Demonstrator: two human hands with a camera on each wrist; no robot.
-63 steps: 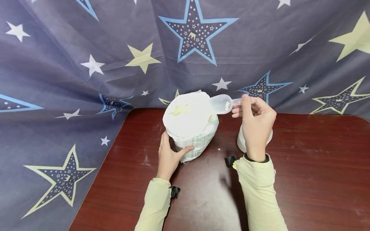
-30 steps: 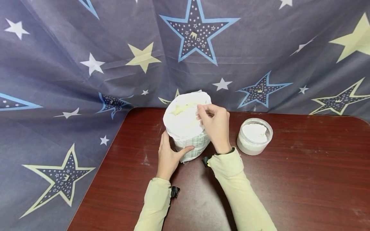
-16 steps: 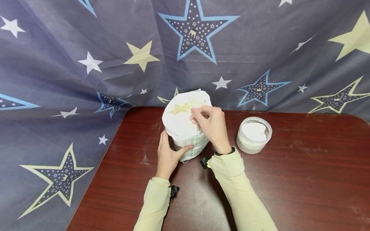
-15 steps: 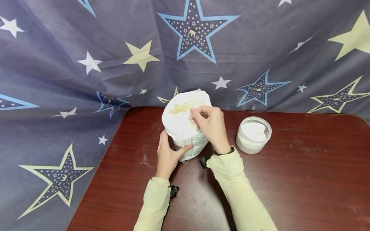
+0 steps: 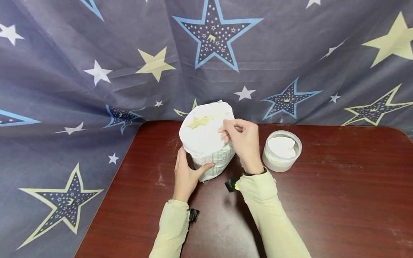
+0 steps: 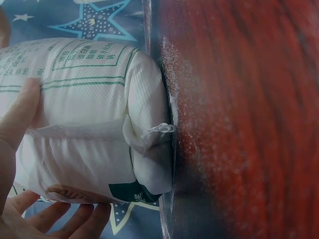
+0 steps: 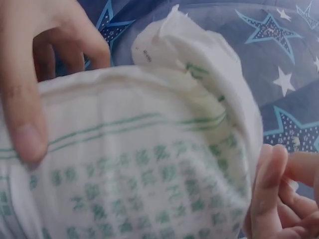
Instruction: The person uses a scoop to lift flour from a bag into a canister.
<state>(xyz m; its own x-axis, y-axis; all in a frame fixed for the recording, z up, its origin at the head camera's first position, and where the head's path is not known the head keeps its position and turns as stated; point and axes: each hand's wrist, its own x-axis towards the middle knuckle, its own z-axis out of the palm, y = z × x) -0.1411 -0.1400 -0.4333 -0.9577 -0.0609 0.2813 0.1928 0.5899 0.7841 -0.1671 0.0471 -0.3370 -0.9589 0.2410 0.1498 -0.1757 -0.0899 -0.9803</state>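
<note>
A white woven bag (image 5: pixel 217 157) with green print stands on the table, its mouth open and pale powder, like flour, inside. My left hand (image 5: pixel 186 177) grips the bag's lower left side, thumb in front. In the left wrist view the fingers curl beneath the bag (image 6: pixel 79 104), and a knotted thread shows at its bottom seam. Over the right part of the bag's mouth is my right hand (image 5: pixel 246 143), thumb and fingertips pinched together. It holds the clear plastic scoop seen earlier, which is now hidden in the bag and behind the fingers.
A clear round jar (image 5: pixel 280 164) of white powder stands right of the bag, near my right wrist. The dark red table (image 5: pixel 338 193) has faint powder traces. A star-patterned cloth (image 5: pixel 129 86) hangs close behind and to the left.
My right hand has gone from above the jar left to the bag's mouth, lowering the scoop inside; the jar is uncovered. Lately it shifts slightly right. The left hand keeps its grip.
</note>
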